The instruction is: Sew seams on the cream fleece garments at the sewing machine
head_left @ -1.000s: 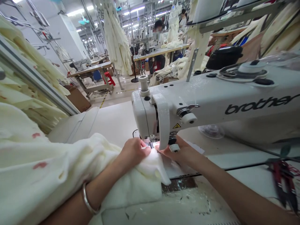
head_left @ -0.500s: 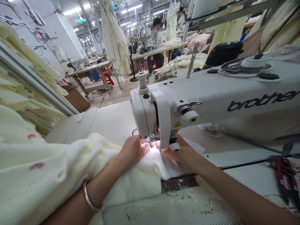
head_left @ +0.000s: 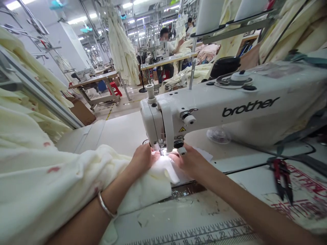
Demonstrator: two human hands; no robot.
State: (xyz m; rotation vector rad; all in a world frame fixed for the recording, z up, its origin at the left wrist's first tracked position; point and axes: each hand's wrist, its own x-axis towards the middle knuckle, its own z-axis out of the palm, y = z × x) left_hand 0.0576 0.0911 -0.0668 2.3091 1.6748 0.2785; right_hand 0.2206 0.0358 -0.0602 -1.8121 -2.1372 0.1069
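Cream fleece fabric [head_left: 84, 170] with small reddish prints spreads over the left of the table and runs under the needle area of a white Brother sewing machine [head_left: 204, 102]. My left hand [head_left: 144, 158], a silver bangle on its wrist, is closed on the fabric just left of the lit presser foot [head_left: 162, 152]. On the other side, my right hand [head_left: 189, 160] grips the fabric edge, its fingers bent and partly hidden behind the machine head. Both sets of fingertips lie close to the foot. A piece of white material [head_left: 204, 154] shows beyond the right hand.
Red-handled snips [head_left: 282, 178] lie at the right, and a printed ruler scale [head_left: 204, 234] runs along the front edge. A clear round bobbin-like object [head_left: 218, 135] sits under the machine arm. Beyond are hanging garments [head_left: 122, 51], another worktable [head_left: 94, 80] and a seated person [head_left: 166, 47].
The view has shifted rightward, bringing the snips and ruler further into sight. Both hands stay by the presser foot on the fabric. The person in the background now has a hand raised.
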